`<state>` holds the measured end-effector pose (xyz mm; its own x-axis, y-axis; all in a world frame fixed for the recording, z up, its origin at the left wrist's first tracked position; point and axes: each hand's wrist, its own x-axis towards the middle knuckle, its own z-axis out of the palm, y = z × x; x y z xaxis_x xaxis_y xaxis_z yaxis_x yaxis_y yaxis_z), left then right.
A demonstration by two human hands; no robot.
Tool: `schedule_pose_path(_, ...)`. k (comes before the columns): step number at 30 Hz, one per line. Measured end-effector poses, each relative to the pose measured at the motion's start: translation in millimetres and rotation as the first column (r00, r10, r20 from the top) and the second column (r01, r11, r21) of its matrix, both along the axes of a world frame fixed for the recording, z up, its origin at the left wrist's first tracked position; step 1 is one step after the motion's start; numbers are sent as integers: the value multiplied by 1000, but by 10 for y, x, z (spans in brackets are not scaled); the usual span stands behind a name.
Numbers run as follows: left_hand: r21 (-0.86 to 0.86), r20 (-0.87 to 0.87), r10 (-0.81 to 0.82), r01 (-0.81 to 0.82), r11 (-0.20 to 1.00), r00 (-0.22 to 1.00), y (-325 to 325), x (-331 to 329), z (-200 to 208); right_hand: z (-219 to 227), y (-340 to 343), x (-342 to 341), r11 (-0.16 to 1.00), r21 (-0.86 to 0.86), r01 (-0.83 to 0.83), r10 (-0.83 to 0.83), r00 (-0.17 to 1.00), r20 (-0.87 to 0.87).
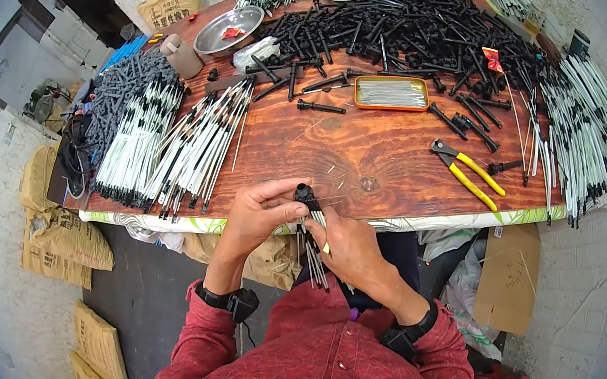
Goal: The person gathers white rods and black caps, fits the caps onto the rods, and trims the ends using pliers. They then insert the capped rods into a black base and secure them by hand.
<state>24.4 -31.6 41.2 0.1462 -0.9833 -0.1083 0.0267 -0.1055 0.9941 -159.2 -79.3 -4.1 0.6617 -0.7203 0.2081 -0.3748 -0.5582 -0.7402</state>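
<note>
Just past the table's near edge, my left hand (259,210) pinches a black plastic tube-shaped part (305,192) between thumb and fingers, its round open end facing up. My right hand (351,250) is closed beside it, fingers curled against the part and a bundle of thin rods (317,268) that hangs down between my hands. How the bundle is split between the two hands is partly hidden. On the table ahead lie a yellow-handled pair of end cutters (470,175), an orange-rimmed tin (392,93) of thin metal pins, and a loose black part (321,107).
A large heap of black parts (406,28) covers the wooden table's (308,155) far side. White rods with black ends lie in bundles at left (139,141) and right (582,137). Grey parts (125,96), a metal bowl (229,29) and a beige bottle (180,56) stand left.
</note>
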Motion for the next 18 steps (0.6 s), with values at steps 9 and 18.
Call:
schedule_pose_path(9, -63, -7, 41, -41, 997, 999, -27, -88, -20, 0, -92, -18, 993, 101, -65, 67, 998, -20)
schedule_pose_path(18, 26, -41, 68, -67, 997, 997, -58, 68, -85, -9, -141, 14, 990, 20, -142, 139, 983, 117)
